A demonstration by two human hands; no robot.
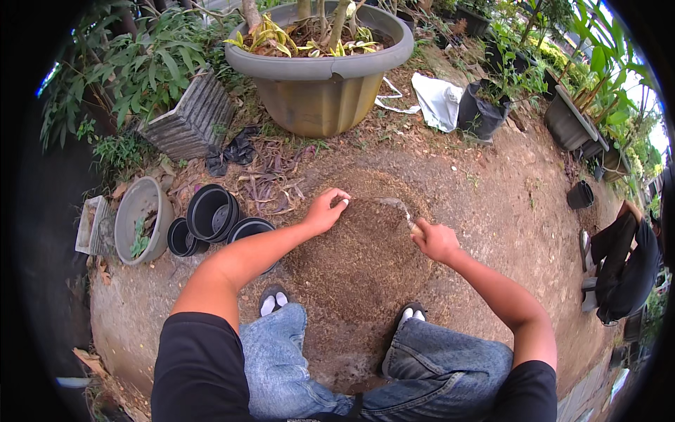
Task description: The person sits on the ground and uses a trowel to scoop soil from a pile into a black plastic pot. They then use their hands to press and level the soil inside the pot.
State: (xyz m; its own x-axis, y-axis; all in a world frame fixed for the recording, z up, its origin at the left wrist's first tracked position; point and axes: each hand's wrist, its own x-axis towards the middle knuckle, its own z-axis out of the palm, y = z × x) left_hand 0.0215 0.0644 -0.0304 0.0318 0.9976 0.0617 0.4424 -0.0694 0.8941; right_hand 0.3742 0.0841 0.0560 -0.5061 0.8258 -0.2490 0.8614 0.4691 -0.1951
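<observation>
My right hand (pixel 436 240) grips the handle of a hand trowel (pixel 408 216), whose soil-covered blade points left over a broad mound of loose brown soil mix (pixel 364 253). Near the blade's far end, my left hand (pixel 327 211) hovers over the mound's upper left edge with thumb and fingers bent towards each other; nothing can be seen between them. The mound lies on the ground in front of my feet.
Black plastic pots (pixel 213 213) and a round grey basin (pixel 143 220) stand at the left. A large planter (pixel 319 95) stands beyond the mound. White sacking (pixel 436 101) lies beside a black grow bag (pixel 481 111). Another person (pixel 625 264) is bent over at the far right.
</observation>
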